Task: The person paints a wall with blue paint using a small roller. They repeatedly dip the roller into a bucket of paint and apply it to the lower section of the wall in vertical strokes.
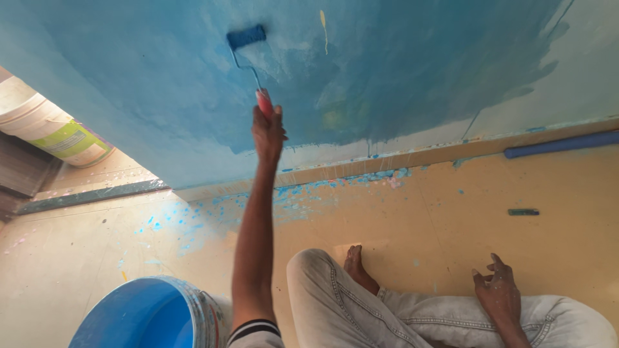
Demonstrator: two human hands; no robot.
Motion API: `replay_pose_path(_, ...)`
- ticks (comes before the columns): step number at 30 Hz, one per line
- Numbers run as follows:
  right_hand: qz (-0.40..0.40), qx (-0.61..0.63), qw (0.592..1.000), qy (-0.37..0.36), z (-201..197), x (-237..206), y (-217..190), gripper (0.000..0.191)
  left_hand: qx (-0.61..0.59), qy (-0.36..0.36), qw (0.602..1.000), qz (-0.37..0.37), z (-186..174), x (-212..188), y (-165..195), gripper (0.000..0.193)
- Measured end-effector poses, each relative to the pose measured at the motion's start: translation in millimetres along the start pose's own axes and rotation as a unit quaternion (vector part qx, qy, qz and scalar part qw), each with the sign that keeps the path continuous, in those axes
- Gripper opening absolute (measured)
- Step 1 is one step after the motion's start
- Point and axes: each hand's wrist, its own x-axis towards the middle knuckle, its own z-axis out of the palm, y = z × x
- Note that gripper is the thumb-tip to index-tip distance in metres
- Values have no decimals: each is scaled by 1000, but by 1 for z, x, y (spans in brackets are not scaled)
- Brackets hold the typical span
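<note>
While the person sits on the floor [97,245] with legs folded, the head camera looks down and forward at a wall [400,58] being covered in blue paint. The left hand [267,132] is stretched out on a straight arm and is closed around the red handle [264,103] of a paint roller [246,37]. The roller's blue sleeve lies against the wall high up, tilted a little, with its thin wire frame running down to the handle. Around it the wall is wet blue, darker in patches; toward the right the blue gives way to bare pale wall with a ragged edge.

The right hand [496,290] rests on the person's right knee, fingers spread loosely and holding nothing. A bare foot [356,264] shows between the folded legs, which are in light, paint-marked trousers [335,303].

At the lower left, just beside the left arm, stands a bucket [145,316] filled with blue paint. Blue splashes [322,187] speckle the yellowish floor along the foot of the wall. A long blue pole [561,143] lies on the floor against the wall at the right, well apart from both hands, and a small dark object [523,211] lies on the floor near it; what it is cannot be told. At the far left, beyond the wall's corner, a large white tub [55,132] with a green label lies on its side.
</note>
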Motion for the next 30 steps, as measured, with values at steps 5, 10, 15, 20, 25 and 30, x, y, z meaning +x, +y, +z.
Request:
replay_pose_path(5, -8, 10, 1000, 3, 0, 0, 0, 70, 142, -55, 988, -35, -27, -49, -36, 49)
replay_pose_path(10, -16, 2, 1000, 16, -1, 1, 4, 72, 297, -18, 946, 125, -45, -38, -40, 48)
replay_pose_path(15, -6, 2, 1000, 5, 1, -2, 1, 71, 347, -110, 922, 135, -65, 47, 39, 38)
replay_pose_path(20, -20, 27, 999, 21, -3, -3, -2, 70, 364, -115, 915, 131, -78, 24, 41, 42)
replay_pose_path(25, -23, 28, 999, 26, -8, -2, -4, 70, 360, -86, 919, 138, -108, -24, -1, 42)
replay_pose_path(30, -26, 23, 999, 26, -10, -5, -7, 69, 399, -125, 901, 117, -69, 23, 47, 40)
